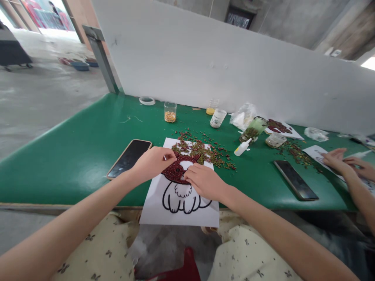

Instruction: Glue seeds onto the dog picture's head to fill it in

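A sheet of white paper point(152, 207) lies in front of me, its lower edge past the table edge. On it is a thick black outline of a sitting animal, its head point(171, 175) covered with dark red beans. My left hand point(154, 162) is at the head's upper left, thumb and forefinger pinched together. My right hand point(206, 181) rests over the right of the face, fingertips bent together near the muzzle. Whatever either hand holds is too small or hidden to see. Loose green and red beans point(218, 156) are heaped over the top of the sheet and the table beyond.
A phone point(129, 158) lies left of the paper, another phone point(295, 180) to the right. Behind stand a cup of corn kernels point(170, 113), a white cup point(218, 118), a glue bottle point(243, 147) and a tipped green jar point(253, 129). Another person's hands point(336, 160) work at far right.
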`<action>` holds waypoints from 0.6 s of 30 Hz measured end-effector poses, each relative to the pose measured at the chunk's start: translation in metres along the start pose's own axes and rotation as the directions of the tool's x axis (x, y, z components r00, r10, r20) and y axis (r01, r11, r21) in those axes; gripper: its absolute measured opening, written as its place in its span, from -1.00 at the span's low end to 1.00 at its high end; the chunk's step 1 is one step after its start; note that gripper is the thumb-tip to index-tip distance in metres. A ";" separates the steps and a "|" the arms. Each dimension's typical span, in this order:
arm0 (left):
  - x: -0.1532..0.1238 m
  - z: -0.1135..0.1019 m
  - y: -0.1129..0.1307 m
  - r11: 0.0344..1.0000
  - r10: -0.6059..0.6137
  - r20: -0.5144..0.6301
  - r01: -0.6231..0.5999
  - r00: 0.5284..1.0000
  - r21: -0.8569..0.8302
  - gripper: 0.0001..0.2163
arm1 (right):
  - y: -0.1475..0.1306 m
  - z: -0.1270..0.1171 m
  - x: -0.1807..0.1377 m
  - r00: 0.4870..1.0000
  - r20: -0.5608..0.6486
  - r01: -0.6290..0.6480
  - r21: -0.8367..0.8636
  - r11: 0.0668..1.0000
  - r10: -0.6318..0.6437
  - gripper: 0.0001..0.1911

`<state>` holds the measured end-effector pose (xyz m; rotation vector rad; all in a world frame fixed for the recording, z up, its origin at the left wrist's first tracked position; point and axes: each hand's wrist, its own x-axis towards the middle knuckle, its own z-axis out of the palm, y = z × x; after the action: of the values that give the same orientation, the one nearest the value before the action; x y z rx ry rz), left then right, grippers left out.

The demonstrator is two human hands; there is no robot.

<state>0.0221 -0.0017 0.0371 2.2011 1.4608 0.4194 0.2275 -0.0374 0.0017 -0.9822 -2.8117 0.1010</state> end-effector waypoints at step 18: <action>0.001 0.000 0.000 1.000 0.001 -0.001 -0.001 1.000 0.009 -0.77 | 0.001 -0.001 -0.002 1.000 0.009 -0.028 -0.011 1.000 0.028 -0.86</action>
<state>0.0226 -0.0010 0.0368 2.2093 1.4642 0.4149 0.2296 -0.0377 0.0028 -1.0257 -2.8102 0.0933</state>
